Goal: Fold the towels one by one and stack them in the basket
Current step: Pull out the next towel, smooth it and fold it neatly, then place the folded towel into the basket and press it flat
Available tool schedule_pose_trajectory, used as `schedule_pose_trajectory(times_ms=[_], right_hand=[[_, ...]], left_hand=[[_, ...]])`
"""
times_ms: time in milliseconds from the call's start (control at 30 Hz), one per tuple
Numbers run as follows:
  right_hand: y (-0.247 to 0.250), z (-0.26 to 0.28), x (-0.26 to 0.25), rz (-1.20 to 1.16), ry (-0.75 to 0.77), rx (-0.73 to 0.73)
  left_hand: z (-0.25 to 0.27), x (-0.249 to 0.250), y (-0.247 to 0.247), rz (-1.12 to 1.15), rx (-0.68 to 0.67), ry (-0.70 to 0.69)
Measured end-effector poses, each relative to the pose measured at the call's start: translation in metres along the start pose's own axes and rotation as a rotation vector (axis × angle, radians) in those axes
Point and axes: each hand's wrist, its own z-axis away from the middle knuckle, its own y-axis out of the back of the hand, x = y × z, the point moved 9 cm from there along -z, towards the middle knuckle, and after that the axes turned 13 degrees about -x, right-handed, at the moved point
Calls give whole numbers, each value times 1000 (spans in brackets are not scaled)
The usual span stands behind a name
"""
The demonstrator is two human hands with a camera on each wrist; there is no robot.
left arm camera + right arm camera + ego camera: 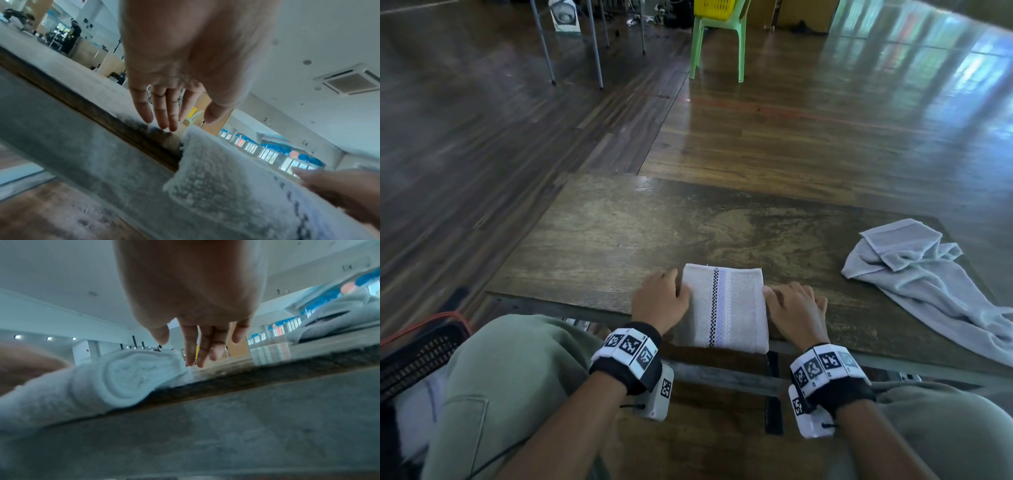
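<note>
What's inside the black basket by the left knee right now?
The black basket shows a pale folded towel lying inside. The left knee covers the rest, so whether more lies there cannot be seen.

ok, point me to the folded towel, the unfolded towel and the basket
folded towel (724, 305): head view, on its striped top face.
unfolded towel (914, 270): head view, on the crumpled middle of the grey cloth.
basket (417, 356): head view, on its black mesh wall at the lower left.
</note>
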Motion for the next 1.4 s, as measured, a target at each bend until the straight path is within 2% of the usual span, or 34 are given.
schedule_pose_trajectory(times_ms=[133,367,533,733,867,1000,1200,1400], right_hand=[[-7,2,0,-195,-38,-46],[-27,-7,5,-432,-126,-139],[-38,-17,0,-540,-78,-204],[-31,-3,-13,-738,-35,-244],[-22,11,-5,-851,-53,-157],[1,30,-8,-885,17,-63],[60,74,-31,-846,166,65],[122,134,-63,-780,294,212]], left_hand=[[2,-4,-12,225,-108,55],[-6,-8,-18,349,-139,108],[-8,-9,-18,474,-133,98],[-5,-7,-19,628,-132,95],[8,7,-19,741,-152,74],[26,24,-1,787,-123,21],[65,50,46,801,-37,-133],[126,79,107,847,106,-300]])
